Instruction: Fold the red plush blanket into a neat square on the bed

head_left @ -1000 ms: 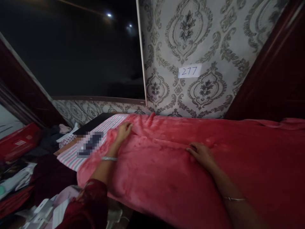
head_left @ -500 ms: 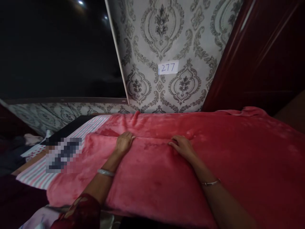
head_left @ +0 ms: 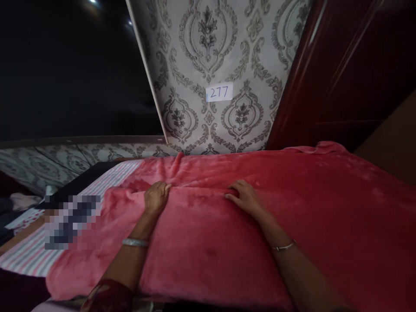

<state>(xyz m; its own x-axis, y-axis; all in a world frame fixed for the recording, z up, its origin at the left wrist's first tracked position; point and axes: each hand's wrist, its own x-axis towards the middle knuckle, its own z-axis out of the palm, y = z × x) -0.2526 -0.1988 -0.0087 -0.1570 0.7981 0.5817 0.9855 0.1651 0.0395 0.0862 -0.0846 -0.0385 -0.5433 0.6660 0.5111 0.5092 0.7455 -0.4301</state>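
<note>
From where I stand, this looks like a room in a home: a big dark-screened television [head_left: 74, 73] fills the upper left of the frame, ornate patterned wallpaper [head_left: 208, 47] lines the wall beside it, and a plush red blanket [head_left: 211, 251] spreads across the lower half.

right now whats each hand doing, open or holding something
Left hand: closed, seemingly gripping the blanket.
Right hand: open, at the blanket's folded edge.

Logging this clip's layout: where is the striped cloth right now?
In the head view, the striped cloth lies on the left, along the left edge of the red blanket, to the left of the person's left hand.
</note>
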